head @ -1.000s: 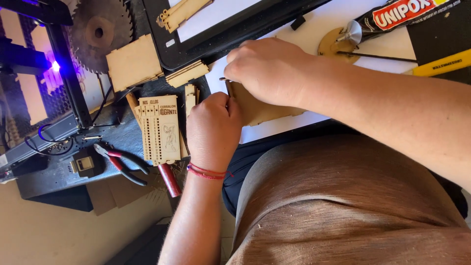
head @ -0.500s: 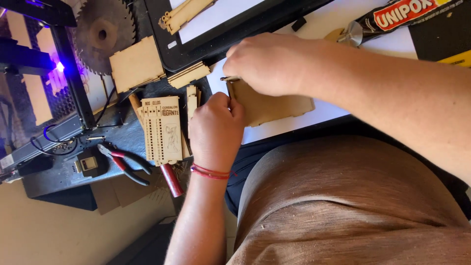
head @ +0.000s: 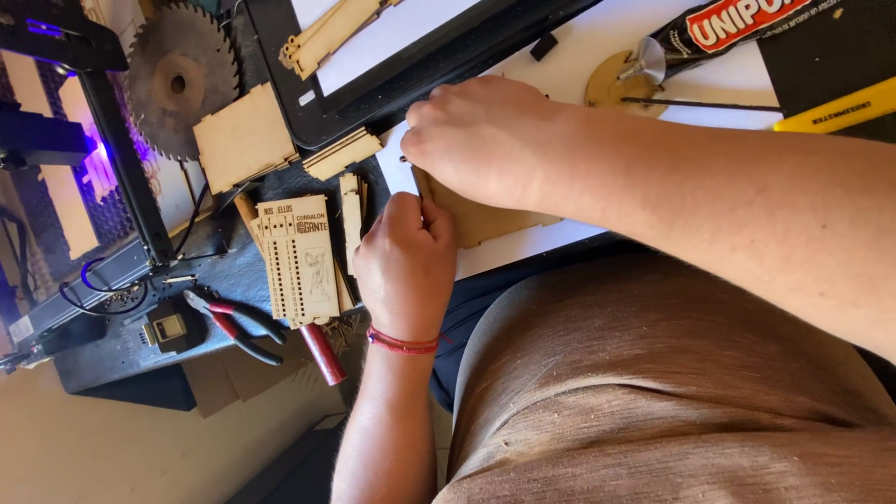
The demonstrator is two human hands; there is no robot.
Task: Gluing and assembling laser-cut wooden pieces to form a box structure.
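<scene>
Thin pale plywood makes up the flat panel (head: 495, 217) that is held on the white sheet (head: 597, 47) at the near edge of the bench (head: 233, 266); most of the panel is hidden beneath the right hand (head: 485, 140), so its full outline cannot be made out, but its visible strip runs lengthwise from the hands out toward the right forearm, lying flat. The right hand is laid knuckles-up over the panel's far end, its fingers curled down and its grip closed on the panel's edge; the fingertips themselves are hidden. The left hand (head: 406, 266), with a red cord at the wrist, is pressed against the panel's near left corner, its grip narrow and pinched at that corner, though whatever small piece may be between thumb and finger cannot be told. Left of the hands an engraved, slotted plywood plate (head: 297, 261) is seen lying lengthwise toward the viewer, with red-handled pliers (head: 233, 327) just beside it. A toothed saw blade (head: 182, 84) is partly cut off at the top, and a glue tube (head: 737, 23) is cropped by the upper edge. A small metal pin near the right thumb is too small to identify.
</scene>
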